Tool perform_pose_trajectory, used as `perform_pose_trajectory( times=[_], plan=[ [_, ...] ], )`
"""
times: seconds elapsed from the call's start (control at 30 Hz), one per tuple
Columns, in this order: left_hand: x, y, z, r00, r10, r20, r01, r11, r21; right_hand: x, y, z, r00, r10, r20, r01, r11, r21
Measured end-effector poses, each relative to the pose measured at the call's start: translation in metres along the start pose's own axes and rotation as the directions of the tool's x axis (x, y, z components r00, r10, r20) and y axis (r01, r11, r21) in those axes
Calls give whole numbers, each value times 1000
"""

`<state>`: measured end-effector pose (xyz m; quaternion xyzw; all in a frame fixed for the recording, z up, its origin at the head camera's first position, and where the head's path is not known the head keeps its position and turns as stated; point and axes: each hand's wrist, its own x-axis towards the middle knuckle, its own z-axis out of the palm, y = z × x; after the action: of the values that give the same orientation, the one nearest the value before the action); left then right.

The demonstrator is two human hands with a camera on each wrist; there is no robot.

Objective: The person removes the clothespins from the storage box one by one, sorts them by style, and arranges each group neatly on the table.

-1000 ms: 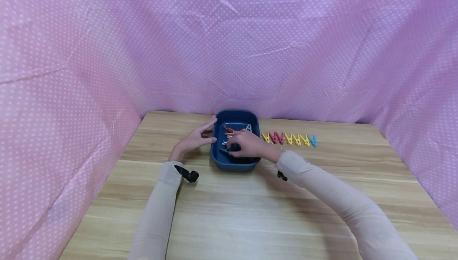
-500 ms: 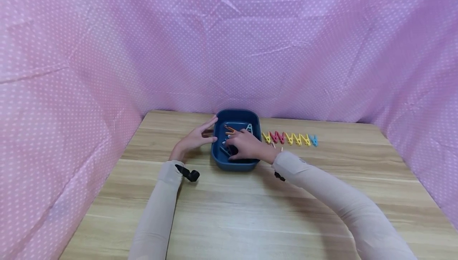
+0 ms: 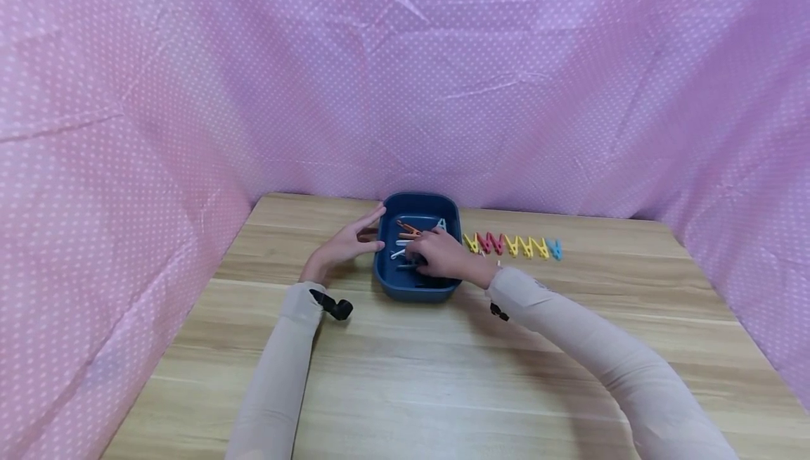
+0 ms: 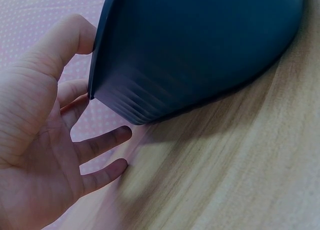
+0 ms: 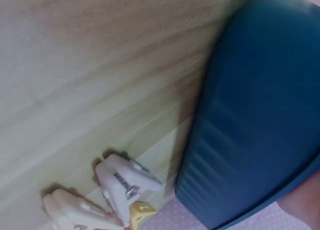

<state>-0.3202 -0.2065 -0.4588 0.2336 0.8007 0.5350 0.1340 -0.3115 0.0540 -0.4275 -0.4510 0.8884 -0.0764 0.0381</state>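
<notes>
A dark blue plastic bin (image 3: 418, 295) stands on the wooden table. My left hand (image 3: 344, 245) touches its left rim with thumb and forefinger, the other fingers spread beside the wall in the left wrist view. Inside the bin, my right hand (image 3: 443, 256) reaches down with bent fingers; its fingertips are hidden. Close to them lies a dark grey clothespin (image 3: 407, 266). Also in the bin are an orange clothespin (image 3: 410, 231), a white clothespin (image 3: 397, 254) and a pale blue clothespin (image 3: 441, 224). Whether the right fingers pinch one cannot be seen.
Right of the bin, a row holds yellow clothespins (image 3: 526, 247), red clothespins (image 3: 491, 243) and a blue clothespin (image 3: 555, 249). In front lie pale pink clothespins (image 5: 125, 185), partly hidden by my wrist in the head view. A pink dotted cloth (image 3: 405, 94) hangs behind the table.
My right hand has shifted about inside the bin, first slightly toward me, then back and right. The dark grey clothespin has turned and moved rightward. The left hand stays at the rim.
</notes>
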Motion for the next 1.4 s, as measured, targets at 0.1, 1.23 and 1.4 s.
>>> perform_pose_trajectory(
  times=[0.1, 1.23, 1.4],
  plan=[
    [0, 0, 0, 1000, 2, 2, -2, 1000, -1, 1, 0, 1, 1000, -1, 2, 1, 1000, 1],
    [1, -2, -1, 1000, 14, 10, -13, 1000, -12, -15, 0, -37, 987, -27, -156, 21, 999, -45],
    [1, -2, -1, 1000, 11, 8, -11, 1000, -3, -14, 0, -41, 992, -8, -126, -1, 998, -68]
  ],
)
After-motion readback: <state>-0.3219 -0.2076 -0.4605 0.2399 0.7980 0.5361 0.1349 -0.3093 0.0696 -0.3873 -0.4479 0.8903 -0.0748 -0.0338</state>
